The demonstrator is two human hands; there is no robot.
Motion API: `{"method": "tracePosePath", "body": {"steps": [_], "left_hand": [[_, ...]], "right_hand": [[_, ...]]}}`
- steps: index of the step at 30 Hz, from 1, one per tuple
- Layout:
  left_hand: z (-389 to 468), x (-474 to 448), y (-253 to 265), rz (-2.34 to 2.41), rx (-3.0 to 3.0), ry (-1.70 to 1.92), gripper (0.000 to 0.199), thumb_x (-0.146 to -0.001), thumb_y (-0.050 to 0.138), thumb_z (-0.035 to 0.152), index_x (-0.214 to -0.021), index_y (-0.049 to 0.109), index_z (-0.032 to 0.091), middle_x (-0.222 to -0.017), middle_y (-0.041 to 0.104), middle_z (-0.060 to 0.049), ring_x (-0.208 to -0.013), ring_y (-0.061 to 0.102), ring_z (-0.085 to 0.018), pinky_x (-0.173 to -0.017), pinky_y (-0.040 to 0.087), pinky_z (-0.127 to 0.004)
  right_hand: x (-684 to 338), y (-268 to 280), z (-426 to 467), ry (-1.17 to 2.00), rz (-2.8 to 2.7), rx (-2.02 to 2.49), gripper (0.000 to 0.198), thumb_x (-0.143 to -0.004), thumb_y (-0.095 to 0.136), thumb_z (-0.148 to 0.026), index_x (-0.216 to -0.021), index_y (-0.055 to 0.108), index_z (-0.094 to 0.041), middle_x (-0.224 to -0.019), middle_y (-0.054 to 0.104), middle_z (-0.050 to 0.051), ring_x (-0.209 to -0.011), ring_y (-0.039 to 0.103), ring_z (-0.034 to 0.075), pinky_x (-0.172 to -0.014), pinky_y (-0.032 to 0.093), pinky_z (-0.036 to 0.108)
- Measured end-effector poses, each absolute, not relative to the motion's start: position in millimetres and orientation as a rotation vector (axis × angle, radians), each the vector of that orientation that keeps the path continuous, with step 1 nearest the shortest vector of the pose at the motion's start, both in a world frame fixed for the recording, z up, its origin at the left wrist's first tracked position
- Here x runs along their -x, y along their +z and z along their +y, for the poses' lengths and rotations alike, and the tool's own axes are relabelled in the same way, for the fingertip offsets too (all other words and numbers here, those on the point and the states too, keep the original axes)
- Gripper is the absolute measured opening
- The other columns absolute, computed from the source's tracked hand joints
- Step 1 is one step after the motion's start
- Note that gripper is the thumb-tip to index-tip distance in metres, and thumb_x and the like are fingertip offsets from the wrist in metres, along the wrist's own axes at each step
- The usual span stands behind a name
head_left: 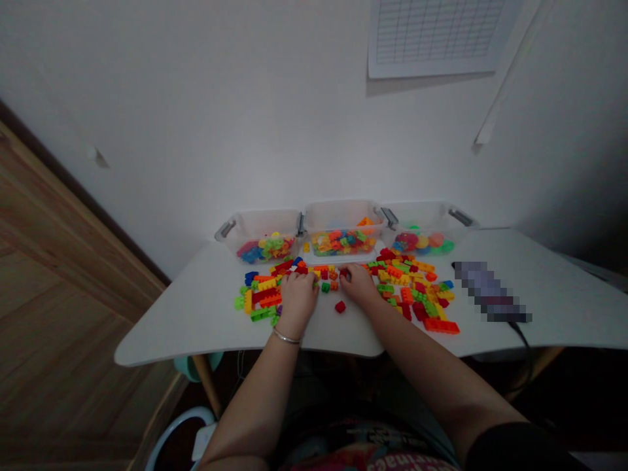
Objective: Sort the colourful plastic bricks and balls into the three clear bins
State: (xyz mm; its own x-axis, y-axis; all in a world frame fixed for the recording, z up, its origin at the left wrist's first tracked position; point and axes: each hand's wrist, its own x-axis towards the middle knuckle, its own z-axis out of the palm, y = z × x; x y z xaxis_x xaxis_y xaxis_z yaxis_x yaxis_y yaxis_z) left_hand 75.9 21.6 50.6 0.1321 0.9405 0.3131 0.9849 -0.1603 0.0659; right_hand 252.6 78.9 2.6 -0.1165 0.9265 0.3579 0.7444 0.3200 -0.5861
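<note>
Coloured plastic toy bricks lie in two spreads on the white table (186, 314), with a few single ones between them. My left hand (298, 294) rests at the right side of the left brick spread (265, 297), fingers curled down; what is under them is hidden. Beside the right brick spread (412, 288), my right hand (360, 286) is closed, a red brick (343, 273) showing at its fingertips. A green brick (325, 287) and an orange brick (334, 286) sit between my hands. Nearer to me lies a separate red brick (340, 307).
Along the wall stand three clear plastic boxes: a left box (265, 226), a middle box (338, 216) and a right box (426, 219), each holding small coloured pieces. A phone-like device (490, 292), blurred out, lies at the right with a cable (526, 347) running off the table edge.
</note>
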Motion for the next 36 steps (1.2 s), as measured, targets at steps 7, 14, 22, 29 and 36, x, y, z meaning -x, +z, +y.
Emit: {"method": "tracePosePath", "body": {"steps": [7, 14, 22, 29, 36], "left_hand": [[16, -77, 53, -1.934, 2.289, -0.385, 0.024, -0.086, 0.058, 0.026, -0.106, 0.072, 0.023, -0.101, 0.074, -0.009, -0.104, 0.06, -0.029, -0.092, 0.04, -0.044], [17, -74, 58, -1.978, 2.317, -0.419, 0.024, -0.084, 0.062, 0.027, -0.106, 0.072, 0.025, -0.096, 0.074, -0.008, -0.104, 0.062, -0.029, -0.091, 0.045, -0.043], [52, -68, 91, -1.934, 2.349, -1.335, 0.025, -0.082, 0.064, 0.02, -0.107, 0.067, 0.021, -0.111, 0.071, -0.005, -0.104, 0.065, -0.019, -0.094, 0.049, -0.03], [96, -75, 133, -1.786, 2.062, -1.558, 0.023, -0.086, 0.061, 0.024, -0.108, 0.068, 0.019, -0.112, 0.071, -0.006, -0.109, 0.063, -0.02, -0.1, 0.046, -0.032], [124, -83, 142, -1.987, 2.071, -1.216, 0.03, -0.086, 0.064, 0.031, -0.114, 0.069, 0.023, -0.112, 0.074, -0.003, -0.11, 0.063, -0.022, -0.098, 0.044, -0.033]], "right_hand": [[-253, 4, 79, 0.345, -1.923, 1.48, 0.028, -0.081, 0.058, -0.013, -0.106, 0.069, -0.013, -0.109, 0.071, 0.012, -0.105, 0.062, 0.021, -0.1, 0.045, 0.034], [-252, 6, 78, 0.36, -1.921, 1.504, 0.029, -0.081, 0.058, -0.013, -0.108, 0.069, -0.013, -0.111, 0.07, 0.012, -0.108, 0.062, 0.021, -0.101, 0.043, 0.034], [-253, 6, 77, 0.356, -1.92, 1.486, 0.028, -0.081, 0.058, -0.014, -0.107, 0.069, -0.015, -0.112, 0.07, 0.011, -0.108, 0.062, 0.021, -0.102, 0.043, 0.034], [-254, 8, 78, 0.365, -1.927, 1.503, 0.028, -0.082, 0.058, -0.015, -0.107, 0.069, -0.014, -0.111, 0.07, 0.012, -0.108, 0.062, 0.021, -0.101, 0.043, 0.034], [-254, 11, 78, 0.395, -1.922, 1.506, 0.027, -0.082, 0.058, -0.014, -0.107, 0.07, -0.013, -0.111, 0.07, 0.013, -0.109, 0.062, 0.022, -0.1, 0.044, 0.035]]}}
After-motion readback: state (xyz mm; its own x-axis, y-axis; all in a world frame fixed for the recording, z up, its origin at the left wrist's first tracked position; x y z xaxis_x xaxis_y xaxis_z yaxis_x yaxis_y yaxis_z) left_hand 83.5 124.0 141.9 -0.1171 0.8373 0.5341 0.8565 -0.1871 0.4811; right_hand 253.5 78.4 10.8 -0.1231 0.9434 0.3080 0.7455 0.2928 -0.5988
